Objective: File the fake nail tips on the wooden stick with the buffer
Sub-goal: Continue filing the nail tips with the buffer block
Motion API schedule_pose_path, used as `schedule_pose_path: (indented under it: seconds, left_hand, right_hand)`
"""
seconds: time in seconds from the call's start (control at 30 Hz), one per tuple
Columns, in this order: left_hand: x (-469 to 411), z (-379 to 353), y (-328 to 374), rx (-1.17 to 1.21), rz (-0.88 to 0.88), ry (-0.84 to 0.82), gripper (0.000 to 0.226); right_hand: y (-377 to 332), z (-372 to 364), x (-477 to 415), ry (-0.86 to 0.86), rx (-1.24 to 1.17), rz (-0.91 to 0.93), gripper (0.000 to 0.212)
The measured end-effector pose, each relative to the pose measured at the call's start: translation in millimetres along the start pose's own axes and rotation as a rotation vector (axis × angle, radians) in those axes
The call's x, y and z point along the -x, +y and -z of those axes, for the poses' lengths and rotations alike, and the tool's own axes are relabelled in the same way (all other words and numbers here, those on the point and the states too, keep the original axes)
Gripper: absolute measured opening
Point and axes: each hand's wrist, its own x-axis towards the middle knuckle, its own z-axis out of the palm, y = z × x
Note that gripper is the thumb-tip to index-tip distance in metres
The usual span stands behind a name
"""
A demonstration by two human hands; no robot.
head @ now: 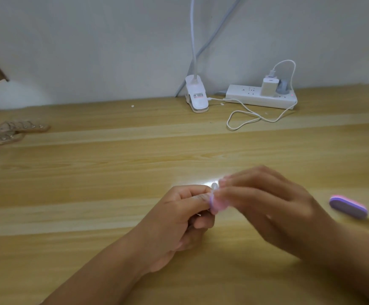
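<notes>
Nail tip (214, 186), small and clear, was held over the wooden table (113, 172) in the curled fingers of the left hand (179, 219); its stick was mostly hidden in that grip. A pink-and-purple buffer (217, 204) was pinched against it by the blurred right hand (269, 205). A second buffer (348, 206) was left lying well to the right.
</notes>
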Motion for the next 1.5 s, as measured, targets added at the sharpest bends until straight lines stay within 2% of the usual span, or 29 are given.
schedule_pose_path:
  seconds: [0.1, 0.23, 0.37, 0.53, 0.6, 0.67, 0.83, 0.93, 1.1, 1.3, 1.4, 1.5]
  left_hand:
    - [0.2, -0.4, 1.7, -0.006, 0.012, -0.006, 0.019]
    - [0.6, -0.5, 1.4, 0.007, 0.007, -0.019, 0.017]
    - [0.6, -0.5, 2.7, -0.019, 0.013, -0.021, 0.021]
    - [-0.1, -0.7, -1.1, -0.056, -0.06, 0.025, 0.023]
    - [-1.1, 0.3, -3.4, -0.12, -0.097, 0.035, 0.025]
    - [-2.2, -0.2, -5.5, -0.18, -0.173, 0.036, 0.026]
    - [-5.1, -0.5, -11.6, -0.29, -0.386, 0.064, 0.027]
    - [-7.3, -0.6, -12.9, -0.316, -0.419, 0.087, 0.027]
    - [-7.9, 4.0, -17.7, -0.399, -0.463, 0.153, 0.027]
    - [-5.0, 4.2, -15.2, -0.478, -0.516, 0.229, 0.024]
    - [-5.6, 5.9, -14.1, -0.491, -0.555, 0.255, 0.014]
    - [-6.4, 6.1, -14.5, -0.489, -0.559, 0.257, 0.011]
  right_hand:
    - [2.7, 1.8, -0.3, 0.028, -0.015, -0.054, 0.022]
    - [-6.7, -7.0, 1.8, -0.014, -0.048, 0.03, 0.029]
    - [6.3, 7.0, -1.7, 0.024, 0.004, -0.077, 0.018]
    - [-8.7, -2.8, -2.0, -0.011, -0.06, -0.014, 0.023]
    - [-1.1, 2.8, -2.7, 0.008, -0.028, -0.061, 0.019]
    - [1.9, 5.8, -3.9, 0.039, -0.018, -0.114, 0.018]
    - [-6.3, 2.2, -5.2, 0.021, -0.065, -0.089, 0.024]
    - [-0.5, 8.0, -5.8, 0.059, -0.081, -0.16, 0.022]
    - [-9.3, 4.0, -5.3, 0.032, -0.096, -0.102, 0.02]
    - [5.4, 11.0, -3.2, 0.082, -0.029, -0.235, 0.021]
    - [-10.0, 3.0, -2.8, 0.101, -0.117, -0.176, 0.021]
    - [-7.2, 1.3, -2.4, 0.065, -0.06, -0.152, 0.02]
